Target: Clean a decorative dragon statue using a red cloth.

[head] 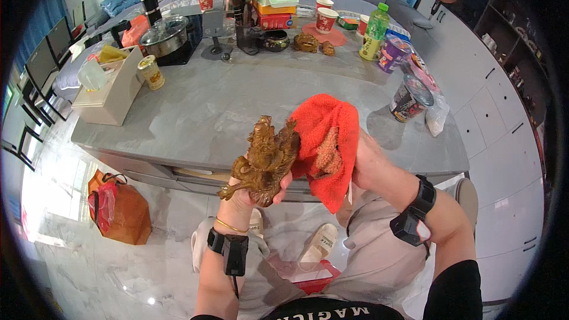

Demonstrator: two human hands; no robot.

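Observation:
My left hand (244, 193) grips a brown, glossy carved figurine (266, 155) from below, in front of the near edge of a grey table (213, 97). Its shape has a raised head and spiky parts along the right side. In my right hand (366, 160) is a red cloth (322, 142) with a worn, paler patch. The cloth hangs down and meets the figurine's right side; it hides most of my right fingers. Farther back on the table stand a brown carved toad-like figure (306, 42) and a smaller brown carved piece (328, 48).
On the table stand a tissue box (111, 102), a jar (151, 73), a lidded pot (164, 35), paper cups (326, 19), a green bottle (374, 33) and instant noodle cups (410, 97). An orange bag (124, 213) sits on the floor at left, a red container (318, 277) between my legs.

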